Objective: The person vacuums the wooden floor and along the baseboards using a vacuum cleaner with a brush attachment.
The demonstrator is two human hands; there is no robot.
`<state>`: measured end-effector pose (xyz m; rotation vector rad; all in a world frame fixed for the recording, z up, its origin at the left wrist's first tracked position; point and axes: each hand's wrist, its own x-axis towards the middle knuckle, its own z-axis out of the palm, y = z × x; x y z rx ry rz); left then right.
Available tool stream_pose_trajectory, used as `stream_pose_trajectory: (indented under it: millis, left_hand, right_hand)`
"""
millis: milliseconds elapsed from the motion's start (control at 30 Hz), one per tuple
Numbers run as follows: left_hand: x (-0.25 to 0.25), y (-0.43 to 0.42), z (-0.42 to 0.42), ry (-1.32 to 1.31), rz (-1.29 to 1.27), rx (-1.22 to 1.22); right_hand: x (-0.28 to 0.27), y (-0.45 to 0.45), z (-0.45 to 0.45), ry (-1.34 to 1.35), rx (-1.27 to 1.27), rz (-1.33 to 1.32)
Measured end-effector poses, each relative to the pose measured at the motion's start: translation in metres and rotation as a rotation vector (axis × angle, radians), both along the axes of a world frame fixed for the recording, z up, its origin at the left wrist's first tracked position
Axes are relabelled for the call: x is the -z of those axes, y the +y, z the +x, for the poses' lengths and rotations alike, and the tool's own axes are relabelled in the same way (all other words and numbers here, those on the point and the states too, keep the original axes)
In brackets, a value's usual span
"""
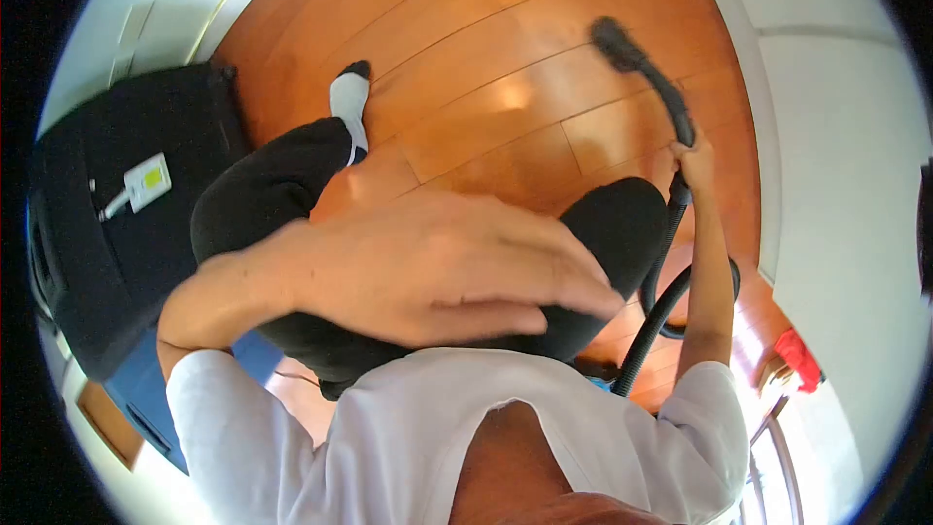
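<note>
Wooden floor [466, 68] fills the upper middle of our view, and a white wall [846, 136] runs up the side from four o'clock to one. Our right hand [693, 163], between two and three o'clock, has its fingers clamped around a black tube [666, 97]. From our grip the tube slants up to a brush [612, 41] at one o'clock, over the floor; we cannot tell whether they touch. Ribbed hose [649, 335] curves below our hand at four o'clock, beside our bent right knee. Our left hand [457, 272] hangs at the centre, above our dark trousers [262, 199], its blurred fingers stretched out and lying mostly together. At eleven o'clock we see our foot in a white sock [350, 102] with a dark toe. Towards nine o'clock stands a black case [165, 126] with a white tag [148, 183] on it; something blue [136, 394] sits at eight.
</note>
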<state>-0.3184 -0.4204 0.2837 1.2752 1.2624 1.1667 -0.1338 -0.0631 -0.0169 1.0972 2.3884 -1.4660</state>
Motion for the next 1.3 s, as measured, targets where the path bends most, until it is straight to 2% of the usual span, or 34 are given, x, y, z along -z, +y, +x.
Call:
stream_pose_trajectory:
  millis: [133, 200, 233, 400, 433, 533, 633, 700, 733, 800, 900, 967, 1000, 1067, 1100, 1200, 1267, 1300]
  left_hand:
    - [-0.016, -0.014, 0.059, -0.671, 0.388, -0.325]
    - [-0.026, -0.012, 0.085, -0.811, 0.537, -0.388]
    - [-0.033, -0.011, 0.098, -0.864, 0.609, -0.404]
    - [-0.06, -0.016, 0.131, -0.931, 0.803, -0.423]
    - [-0.062, -0.017, 0.128, -0.912, 0.806, -0.43]
    - [-0.06, -0.035, 0.122, -0.856, 0.81, -0.469]
    - [-0.057, -0.06, 0.119, -0.803, 0.812, -0.513]
    - [-0.055, -0.074, 0.118, -0.768, 0.797, -0.546]
    - [-0.054, -0.08, 0.117, -0.742, 0.777, -0.566]
    - [-0.052, -0.092, 0.115, -0.674, 0.724, -0.608]
    - [-0.046, -0.11, 0.116, -0.349, 0.4, -0.753]
    - [-0.038, -0.125, 0.12, 0.061, 0.02, -0.864]
    - [-0.029, -0.137, 0.124, 0.292, -0.213, -0.896]
    - [-0.01, -0.158, 0.139, 0.488, -0.437, -0.884]
    - [-0.003, -0.168, 0.146, 0.587, -0.556, -0.87]
    - [0.001, -0.183, 0.167, 0.513, -0.968, -0.767]
    - [0.004, -0.188, 0.168, 0.449, -0.898, -0.838]
    - [0.004, -0.188, 0.167, 0.459, -0.86, -0.871]
  right_hand:
    - [0.022, 0.016, -0.025, 0.091, 0.125, -0.098]
    - [0.038, 0.004, -0.025, 0.162, 0.121, -0.144]
    - [0.03, -0.009, -0.024, 0.103, 0.082, -0.232]
    - [0.02, -0.081, 0.028, -0.041, -0.062, -0.283]
    - [-0.002, -0.101, 0.026, -0.035, -0.028, -0.331]
    - [-0.003, -0.107, 0.012, -0.036, -0.02, -0.345]
    - [0.008, -0.102, -0.057, 0.026, -0.199, -0.236]
    - [0.032, -0.105, -0.123, 0.024, -0.358, -0.272]
    - [0.02, -0.128, -0.156, 0.051, -0.349, -0.243]
    - [0.034, -0.157, -0.213, 0.117, -0.407, -0.275]
    - [0.034, -0.184, -0.24, 0.055, -0.423, -0.295]
    - [0.05, -0.181, -0.231, 0.019, -0.494, -0.269]
    - [0.038, -0.19, -0.209, 0.035, -0.488, -0.238]
    - [0.019, -0.186, -0.139, -0.004, -0.528, -0.239]
    - [0.023, -0.174, -0.106, -0.044, -0.494, -0.399]
    - [-0.001, -0.196, -0.066, -0.117, -0.481, -0.311]
    - [0.002, -0.212, -0.087, -0.098, -0.517, -0.283]
    - [0.021, -0.227, -0.124, -0.067, -0.571, -0.279]
